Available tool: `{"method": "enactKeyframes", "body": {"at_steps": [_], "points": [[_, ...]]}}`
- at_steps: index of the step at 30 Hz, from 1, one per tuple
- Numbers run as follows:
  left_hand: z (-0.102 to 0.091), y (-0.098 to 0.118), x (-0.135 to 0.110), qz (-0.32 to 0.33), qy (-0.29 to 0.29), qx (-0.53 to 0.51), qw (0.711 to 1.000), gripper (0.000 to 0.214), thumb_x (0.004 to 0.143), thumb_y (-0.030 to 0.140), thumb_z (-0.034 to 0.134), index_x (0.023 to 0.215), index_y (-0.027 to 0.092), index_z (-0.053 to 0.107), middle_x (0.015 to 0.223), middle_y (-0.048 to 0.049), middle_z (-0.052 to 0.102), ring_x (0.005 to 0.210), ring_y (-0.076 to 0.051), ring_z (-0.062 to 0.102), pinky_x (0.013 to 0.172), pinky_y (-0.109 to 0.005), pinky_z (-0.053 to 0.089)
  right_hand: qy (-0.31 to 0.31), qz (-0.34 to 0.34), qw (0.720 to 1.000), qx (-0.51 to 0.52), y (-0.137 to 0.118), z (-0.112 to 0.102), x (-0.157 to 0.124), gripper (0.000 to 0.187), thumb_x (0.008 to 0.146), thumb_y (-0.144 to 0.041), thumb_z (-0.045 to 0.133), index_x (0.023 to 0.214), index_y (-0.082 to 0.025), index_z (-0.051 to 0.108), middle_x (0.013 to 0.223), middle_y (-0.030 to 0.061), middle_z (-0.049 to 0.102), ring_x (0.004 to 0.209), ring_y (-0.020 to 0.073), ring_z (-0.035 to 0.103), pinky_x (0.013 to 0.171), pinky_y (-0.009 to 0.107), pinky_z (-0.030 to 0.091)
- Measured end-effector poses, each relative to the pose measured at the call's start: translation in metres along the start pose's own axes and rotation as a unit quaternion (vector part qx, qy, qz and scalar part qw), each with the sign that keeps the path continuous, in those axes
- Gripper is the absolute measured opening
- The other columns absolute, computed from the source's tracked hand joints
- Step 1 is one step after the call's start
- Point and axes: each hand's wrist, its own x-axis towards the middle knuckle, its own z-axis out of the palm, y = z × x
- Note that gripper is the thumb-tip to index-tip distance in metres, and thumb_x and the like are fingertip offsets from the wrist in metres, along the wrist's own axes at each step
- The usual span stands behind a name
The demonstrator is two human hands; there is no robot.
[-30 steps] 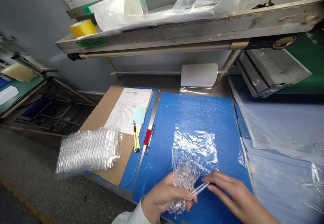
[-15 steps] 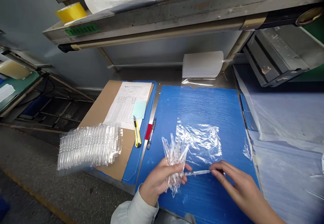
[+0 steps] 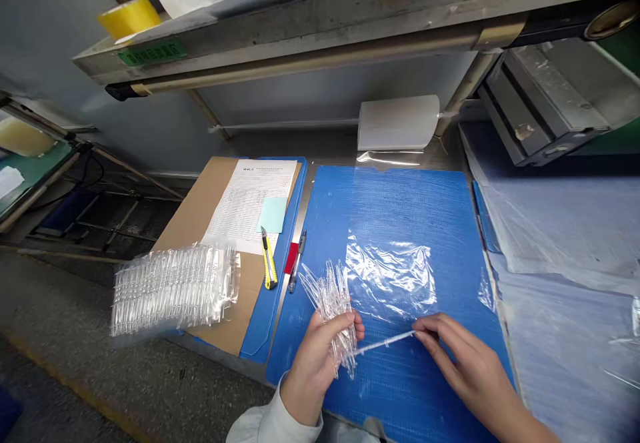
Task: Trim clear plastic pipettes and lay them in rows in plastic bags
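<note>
I see the left hand closed round a bundle of clear tubes, low on the blue board near the front edge of the surface. The tubes are thin, see-through and glossy. They fan upward out of the fist, and a few ends stick out below it.

The right hand has its fingertips pinched on the right end of a single clear tube. It lies almost level between the two hands, just above the board.

I can't tell whether the single tube's left end sits inside the bundle or only against it, as fingers and glare cover that spot. I can't count the tubes either, since they blur into one shiny mass.

A crinkled clear bag lies flat on the board just beyond the hands, its edges hard to trace against the blue. The right forearm is cut off by the bottom of the frame.

Off to the left, a stack of filled clear packs overhangs a brown cardboard sheet. A yellow utility knife and a pen lie nearby.
</note>
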Motion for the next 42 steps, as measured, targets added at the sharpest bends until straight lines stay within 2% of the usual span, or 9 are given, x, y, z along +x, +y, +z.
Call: {"method": "enactKeyframes", "body": {"at_steps": [3, 8, 15, 18, 25, 31, 34, 37, 42], "points": [[-0.004, 0.000, -0.005, 0.035, 0.027, 0.020, 0.999, 0.028, 0.061, 0.024, 0.078, 0.082, 0.015, 0.061, 0.071, -0.0030, 0.066, 0.069, -0.017, 0.061, 0.071, -0.032, 0.049, -0.021, 0.056, 0.998, -0.005, 0.006, 0.002, -0.001, 0.015, 0.090, -0.030, 0.043, 0.081, -0.024, 0.054, 0.070, -0.0012, 0.063, 0.061, 0.0122, 0.062, 0.054, 0.021, 0.049], [-0.005, -0.004, -0.006, 0.090, 0.003, 0.082, 0.993, 0.029, 0.065, 0.028, 0.074, 0.083, 0.012, 0.058, 0.069, -0.0023, 0.064, 0.061, -0.015, 0.060, 0.058, -0.028, 0.048, -0.065, 0.074, 0.995, 0.001, 0.008, 0.006, 0.001, 0.020, 0.091, -0.033, 0.041, 0.081, -0.025, 0.057, 0.071, -0.0022, 0.067, 0.061, 0.0127, 0.065, 0.054, 0.021, 0.051], [0.002, 0.000, 0.010, 0.129, 0.004, 0.120, 0.984, 0.018, 0.069, 0.024, 0.069, 0.075, 0.012, 0.057, 0.055, 0.0013, 0.060, 0.052, -0.011, 0.055, 0.055, -0.024, 0.045, 0.033, -0.032, 0.997, -0.062, 0.017, -0.003, -0.002, 0.015, 0.089, -0.027, 0.047, 0.092, -0.023, 0.061, 0.080, 0.0009, 0.068, 0.071, 0.0148, 0.067, 0.067, 0.024, 0.053], [0.002, 0.009, 0.012, 0.158, 0.016, 0.114, 0.981, 0.020, 0.069, 0.023, 0.070, 0.080, 0.014, 0.057, 0.055, 0.0030, 0.059, 0.052, -0.011, 0.055, 0.055, -0.024, 0.045, 0.072, -0.039, 0.991, -0.102, 0.028, -0.006, -0.006, 0.013, 0.088, -0.024, 0.049, 0.089, -0.022, 0.062, 0.079, 0.0015, 0.067, 0.070, 0.0146, 0.065, 0.068, 0.026, 0.052], [0.009, 0.016, 0.013, 0.106, 0.022, 0.103, 0.989, 0.032, 0.064, 0.023, 0.074, 0.089, 0.012, 0.058, 0.075, -0.0034, 0.067, 0.067, -0.015, 0.062, 0.067, -0.029, 0.051, 0.069, -0.068, 0.992, -0.082, 0.035, 0.006, -0.007, 0.014, 0.087, -0.017, 0.050, 0.091, -0.021, 0.062, 0.078, 0.0034, 0.065, 0.072, 0.0152, 0.063, 0.067, 0.027, 0.052], [0.018, 0.012, 0.022, 0.102, -0.035, 0.222, 0.969, 0.019, 0.067, 0.019, 0.068, 0.080, 0.013, 0.057, 0.061, 0.0012, 0.061, 0.057, -0.013, 0.058, 0.057, -0.025, 0.046, 0.024, -0.063, 0.994, -0.087, 0.045, 0.007, -0.011, 0.015, 0.087, -0.017, 0.051, 0.097, -0.020, 0.062, 0.084, 0.0050, 0.064, 0.077, 0.0157, 0.060, 0.071, 0.030, 0.051], [0.023, 0.010, 0.027, 0.076, -0.056, 0.269, 0.958, 0.023, 0.065, 0.019, 0.068, 0.083, 0.014, 0.055, 0.063, 0.0018, 0.059, 0.059, -0.014, 0.059, 0.055, -0.024, 0.045, 0.035, -0.022, 0.996, -0.077, 0.039, 0.004, -0.007, 0.022, 0.086, -0.026, 0.053, 0.107, -0.021, 0.060, 0.094, 0.0065, 0.065, 0.083, 0.0184, 0.060, 0.075, 0.033, 0.049], [0.028, 0.007, 0.027, 0.049, -0.103, 0.309, 0.944, 0.023, 0.066, 0.018, 0.068, 0.084, 0.013, 0.056, 0.063, 0.0011, 0.060, 0.058, -0.013, 0.058, 0.055, -0.024, 0.043, 0.028, 0.093, 0.995, 0.028, 0.023, 0.005, 0.006, 0.025, 0.086, -0.032, 0.050, 0.108, -0.022, 0.057, 0.092, 0.0051, 0.067, 0.082, 0.0180, 0.063, 0.073, 0.031, 0.050], [0.028, 0.002, 0.028, 0.051, -0.159, 0.355, 0.920, 0.023, 0.068, 0.016, 0.066, 0.089, 0.013, 0.059, 0.062, 0.0002, 0.061, 0.057, -0.012, 0.055, 0.055, -0.023, 0.042, -0.022, 0.297, 0.919, 0.258, 0.007, 0.012, 0.036, 0.031, 0.076, -0.050, 0.057, 0.078, -0.019, 0.057, 0.067, 0.0014, 0.060, 0.060, 0.0152, 0.060, 0.054, 0.026, 0.049]]}}
